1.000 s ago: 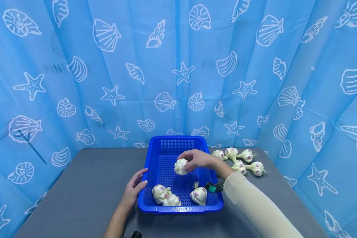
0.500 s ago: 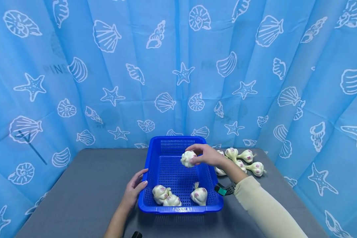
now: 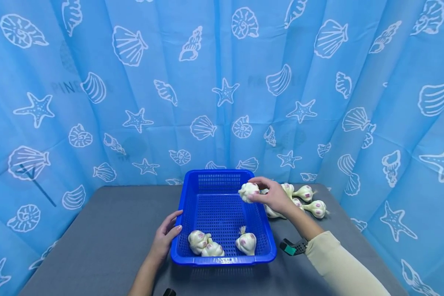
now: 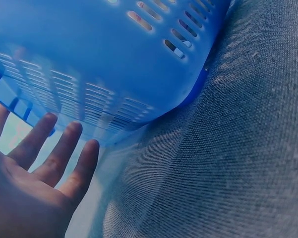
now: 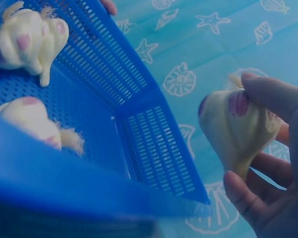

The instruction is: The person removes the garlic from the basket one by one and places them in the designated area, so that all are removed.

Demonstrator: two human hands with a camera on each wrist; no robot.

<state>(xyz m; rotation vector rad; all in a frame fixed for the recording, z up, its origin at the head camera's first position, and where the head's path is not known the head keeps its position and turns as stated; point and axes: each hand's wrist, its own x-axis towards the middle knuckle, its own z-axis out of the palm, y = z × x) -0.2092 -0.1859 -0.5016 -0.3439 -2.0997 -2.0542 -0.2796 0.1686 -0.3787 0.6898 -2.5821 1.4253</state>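
Observation:
Between thumb and fingers my right hand (image 3: 271,196) holds a garlic bulb (image 3: 249,192) over the right rim of a blue plastic basket (image 3: 214,205). The right wrist view shows this garlic bulb (image 5: 238,126) with its purple-marked cloves, its stem pointing down between the fingertips. On the basket's other side, my left hand (image 3: 166,235) touches the left rim. Its fingers (image 4: 57,158) stretch out along the perforated wall in the left wrist view. Inside the basket, two garlic bulbs (image 3: 211,248) lie together at the front left, and another garlic bulb (image 3: 246,243) lies front right.
Right of the basket, several garlic bulbs (image 3: 316,209) lie in a group on the grey tabletop (image 3: 126,230), partly hidden behind my right hand. A blue shell-patterned curtain (image 3: 222,82) surrounds the table at the back and sides.
My right hand has moved right with the garlic bulb, from above the inside of the basket to its right rim. The left hand and the basket have stayed in place.

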